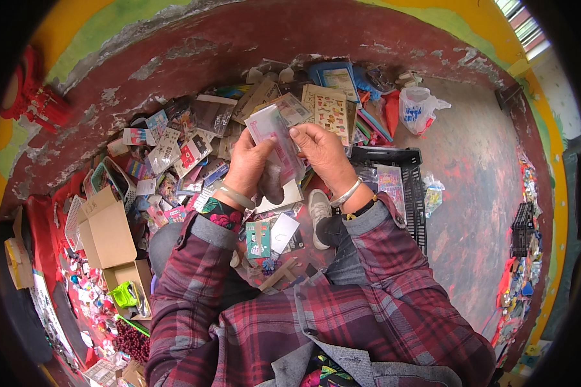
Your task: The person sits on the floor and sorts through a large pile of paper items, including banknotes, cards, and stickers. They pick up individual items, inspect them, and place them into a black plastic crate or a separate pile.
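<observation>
One thin, flat packet (265,124) sits between the two hands, just above the middle of the frame. The left hand (249,161) has its fingers closed on the packet's left side, thumb across its face; the right hand (323,149) has fingertips drawn together at the right edge, pinching it. It's pale, see-through and tinted pink. I count two black crates (417,213), right of centre and far right, and one open cardboard box (108,226) at left.

Head-worn fisheye view, facing down, near left hand (249,161) and right hand (327,152)
</observation>
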{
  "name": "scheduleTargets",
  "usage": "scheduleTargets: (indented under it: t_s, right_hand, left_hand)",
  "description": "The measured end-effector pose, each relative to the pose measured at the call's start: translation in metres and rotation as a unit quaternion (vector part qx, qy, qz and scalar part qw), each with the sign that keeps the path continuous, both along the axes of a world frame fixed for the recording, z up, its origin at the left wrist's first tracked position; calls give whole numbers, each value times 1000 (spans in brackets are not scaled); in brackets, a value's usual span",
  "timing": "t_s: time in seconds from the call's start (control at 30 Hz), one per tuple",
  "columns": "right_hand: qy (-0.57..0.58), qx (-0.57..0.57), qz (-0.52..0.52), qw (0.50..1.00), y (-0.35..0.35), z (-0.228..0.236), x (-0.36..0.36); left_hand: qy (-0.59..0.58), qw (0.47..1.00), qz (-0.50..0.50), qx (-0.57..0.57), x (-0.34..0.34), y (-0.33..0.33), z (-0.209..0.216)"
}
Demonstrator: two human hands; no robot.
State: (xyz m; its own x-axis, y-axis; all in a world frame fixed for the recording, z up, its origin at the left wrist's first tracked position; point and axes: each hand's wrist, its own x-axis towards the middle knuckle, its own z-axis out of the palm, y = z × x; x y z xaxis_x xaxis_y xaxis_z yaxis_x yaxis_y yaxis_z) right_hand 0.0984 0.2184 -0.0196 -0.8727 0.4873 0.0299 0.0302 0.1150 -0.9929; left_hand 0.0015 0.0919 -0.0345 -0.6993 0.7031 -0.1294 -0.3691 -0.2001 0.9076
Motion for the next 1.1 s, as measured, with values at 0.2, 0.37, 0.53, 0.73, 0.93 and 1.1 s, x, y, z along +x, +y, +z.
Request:
scheduleTargets:
  t_s: [0.2,0.37,0.53,0.73,0.93,1.1]
  right_hand:
    - [76,-155,13,985,2,3,1]
    - [57,-222,37,973,3,5,3]
    - [73,-264,10,962,8,3,4]
    - [84,-271,1,959,9,-2,4]
    - [105,-241,-20,965,23,-2,4]
    - [135,-257,-56,955,38,11,9]
  left_hand:
    - [-17,998,-25,47,0,-2,-1]
    - [-10,997,-50,52,5,-3,6]
    - [-71,987,-135,47,2,-7,6]
    - [-9,975,-221,12,4,-9,9]
    - [107,982,-149,-35,0,-4,5]
    - [170,983,71,-21,-12,-19,31]
